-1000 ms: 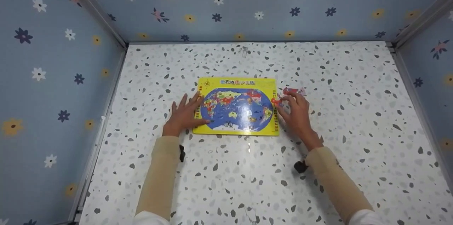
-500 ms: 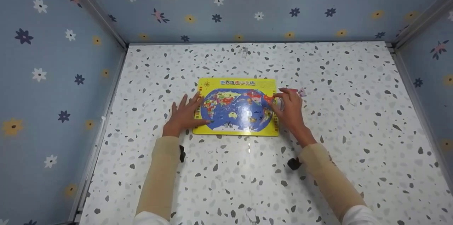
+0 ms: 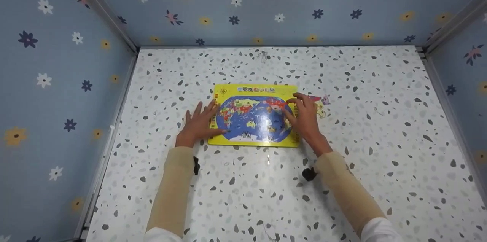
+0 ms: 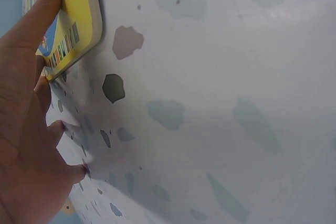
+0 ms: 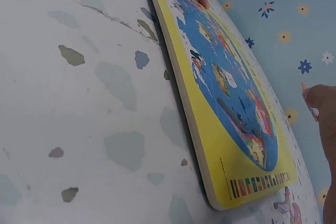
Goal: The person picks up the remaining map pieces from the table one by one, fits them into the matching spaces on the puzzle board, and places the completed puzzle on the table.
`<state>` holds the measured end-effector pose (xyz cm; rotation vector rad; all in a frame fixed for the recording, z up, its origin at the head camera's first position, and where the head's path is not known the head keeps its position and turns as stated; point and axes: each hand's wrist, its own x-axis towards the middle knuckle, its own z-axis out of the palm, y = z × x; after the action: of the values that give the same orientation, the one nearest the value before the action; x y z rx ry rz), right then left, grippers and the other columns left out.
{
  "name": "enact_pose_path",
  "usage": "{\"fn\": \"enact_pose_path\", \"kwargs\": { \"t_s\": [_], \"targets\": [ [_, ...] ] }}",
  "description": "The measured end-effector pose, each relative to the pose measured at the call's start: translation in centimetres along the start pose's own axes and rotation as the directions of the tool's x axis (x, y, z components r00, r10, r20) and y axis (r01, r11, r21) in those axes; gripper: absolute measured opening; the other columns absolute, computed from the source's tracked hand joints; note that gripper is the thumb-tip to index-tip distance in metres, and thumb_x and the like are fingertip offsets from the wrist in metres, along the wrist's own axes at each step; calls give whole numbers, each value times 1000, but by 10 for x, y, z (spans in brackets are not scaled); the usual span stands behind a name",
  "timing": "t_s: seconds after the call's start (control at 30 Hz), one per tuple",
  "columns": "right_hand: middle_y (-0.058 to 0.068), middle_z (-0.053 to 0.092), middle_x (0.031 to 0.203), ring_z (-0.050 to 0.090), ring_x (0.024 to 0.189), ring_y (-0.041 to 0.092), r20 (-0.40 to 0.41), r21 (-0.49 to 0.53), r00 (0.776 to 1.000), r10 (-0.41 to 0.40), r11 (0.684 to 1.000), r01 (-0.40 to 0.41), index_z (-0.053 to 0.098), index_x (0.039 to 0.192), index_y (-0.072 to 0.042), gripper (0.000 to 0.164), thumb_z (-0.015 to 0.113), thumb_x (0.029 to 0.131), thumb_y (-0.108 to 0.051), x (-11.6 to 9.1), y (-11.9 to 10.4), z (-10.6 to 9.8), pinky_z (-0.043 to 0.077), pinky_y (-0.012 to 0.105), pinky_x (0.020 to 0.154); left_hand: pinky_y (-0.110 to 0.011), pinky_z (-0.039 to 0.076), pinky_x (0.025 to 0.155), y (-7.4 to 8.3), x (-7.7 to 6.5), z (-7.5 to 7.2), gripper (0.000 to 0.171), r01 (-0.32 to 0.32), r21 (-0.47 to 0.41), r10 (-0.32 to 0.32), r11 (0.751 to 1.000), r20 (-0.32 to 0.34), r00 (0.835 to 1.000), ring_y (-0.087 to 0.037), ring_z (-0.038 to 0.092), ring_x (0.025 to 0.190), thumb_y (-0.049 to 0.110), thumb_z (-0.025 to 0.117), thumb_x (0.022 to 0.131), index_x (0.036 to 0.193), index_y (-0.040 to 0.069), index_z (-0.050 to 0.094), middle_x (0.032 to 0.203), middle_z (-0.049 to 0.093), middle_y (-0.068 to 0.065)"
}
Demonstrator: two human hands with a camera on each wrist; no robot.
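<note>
A yellow-framed world map puzzle board (image 3: 257,142) lies flat on the speckled table. My left hand (image 3: 196,125) rests at its left edge, fingers spread and thumb lying on the map; the left wrist view shows that thumb (image 4: 46,4) on the board. Over the upper right of the map, my right hand (image 3: 305,118) pinches a small red puzzle piece (image 3: 287,102), mostly hidden by the fingertips. A grey gap (image 5: 236,116) shows in the map's right part in the right wrist view.
Just right of the board lie loose puzzle pieces, a pink one (image 3: 325,99) and a pale yellow one (image 3: 321,111), partly behind the right hand. Flower-patterned blue panels (image 3: 251,6) enclose the table at the back and sides.
My right hand has carried the red puzzle piece leftward from beside the board to over the map's upper right, uncovering the loose pieces. The left hand stays in place.
</note>
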<state>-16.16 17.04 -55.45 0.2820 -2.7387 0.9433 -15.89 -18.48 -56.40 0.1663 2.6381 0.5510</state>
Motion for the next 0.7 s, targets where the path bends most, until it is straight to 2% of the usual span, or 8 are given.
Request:
{"fn": "enact_pose_path", "kwargs": {
  "t_s": [0.3, 0.5, 0.7],
  "targets": [
    [9, 49, 136, 42, 129, 27, 21, 3, 1000, -16, 1000, 16, 64, 109, -11, 31, 69, 88, -32, 4, -9, 7, 22, 52, 111, -63, -11, 113, -2, 1, 2, 105, -17, 15, 17, 1000, -15, 1000, -28, -10, 149, 76, 63, 70, 153, 39, 11, 162, -1, 13],
    [7, 47, 139, 41, 130, 28, 52, 10, 999, 6, 1000, -7, 63, 111, -12, 31, 69, 88, -32, 4, -14, 16, 24, 48, 110, -62, -12, 114, -2, 3, 2, 106, -1, 16, 1, 1000, -12, 1000, -26, -12, 149, 78, 62, 68, 152, 41, 9, 161, -4, 15],
    [8, 49, 137, 45, 127, 27, 45, 5, 999, -25, 1000, 25, 64, 110, -11, 34, 68, 88, -36, 5, -18, 26, 26, 48, 108, -62, -11, 114, -1, 1, 3, 106, -1, 14, 2, 1000, -12, 1000, -26, -11, 149, 77, 63, 69, 153, 40, 10, 161, -3, 15]
  ]
}}
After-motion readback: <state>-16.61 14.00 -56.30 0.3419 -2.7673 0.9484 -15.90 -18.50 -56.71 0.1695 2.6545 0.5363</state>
